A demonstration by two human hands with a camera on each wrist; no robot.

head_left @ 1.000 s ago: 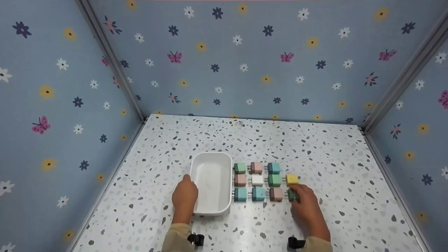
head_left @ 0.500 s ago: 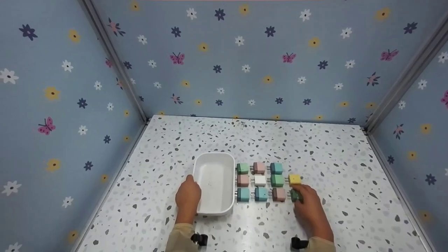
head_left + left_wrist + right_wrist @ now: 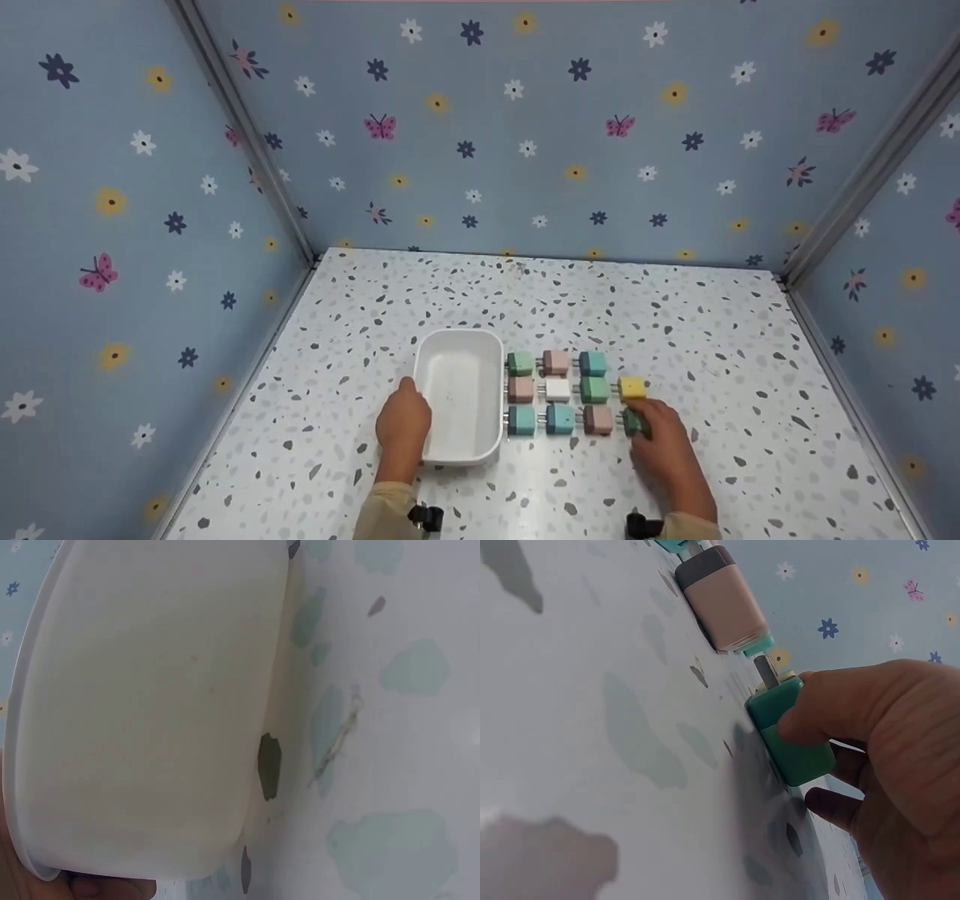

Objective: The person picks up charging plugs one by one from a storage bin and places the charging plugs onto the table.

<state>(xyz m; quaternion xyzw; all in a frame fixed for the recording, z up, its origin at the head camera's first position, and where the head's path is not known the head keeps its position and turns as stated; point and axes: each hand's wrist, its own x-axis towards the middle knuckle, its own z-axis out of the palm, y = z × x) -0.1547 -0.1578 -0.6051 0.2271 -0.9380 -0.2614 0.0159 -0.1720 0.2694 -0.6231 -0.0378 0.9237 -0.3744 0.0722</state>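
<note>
My left hand [image 3: 404, 424] grips the left wall of a white rectangular plastic tub [image 3: 460, 457]. Up close in the left wrist view, fingers [image 3: 112, 888] bend around the rim at the corner of the tub [image 3: 150, 727]. At the right end of the nearest row, my right hand [image 3: 663, 441] pinches a dark green plug-in charger [image 3: 635, 422]. The right wrist view has the thumb against the side of this green charger [image 3: 799, 757], its metal prongs pointing away from the palm. Just behind it lies a yellow charger [image 3: 631, 388].
Several more chargers lie in three rows right of the tub, among them a pink charger [image 3: 598, 419], a white charger [image 3: 557, 389] and a teal charger [image 3: 592, 364]. The speckled tabletop [image 3: 555, 300] is bounded by flower-patterned walls [image 3: 525, 120].
The head view has shifted slightly, moving the whole scene a little to the right. Both hands keep their places on the tub and the green charger.
</note>
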